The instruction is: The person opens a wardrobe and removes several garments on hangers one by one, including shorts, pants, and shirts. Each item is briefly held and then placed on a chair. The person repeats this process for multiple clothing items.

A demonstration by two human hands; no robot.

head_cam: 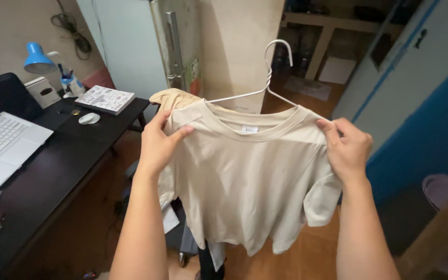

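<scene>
A beige short-sleeved T-shirt (250, 181) hangs on a white wire hanger (271, 78), held up in front of me. My left hand (157, 142) pinches the shirt's left shoulder, fingers curled over the fabric. My right hand (347, 148) grips the right shoulder, where the hanger's end goes under the cloth. The hook of the hanger points up, free of any rail. A tan garment (175, 97) shows behind the left shoulder.
A dark desk (53, 171) stands on the left with an open laptop (1, 145), a white mouse (89, 118), a book (106, 98) and a blue lamp (37, 58). A pale cabinet (130, 46) is behind. Clothes lie piled below the shirt. A blue wall (426, 135) is on the right.
</scene>
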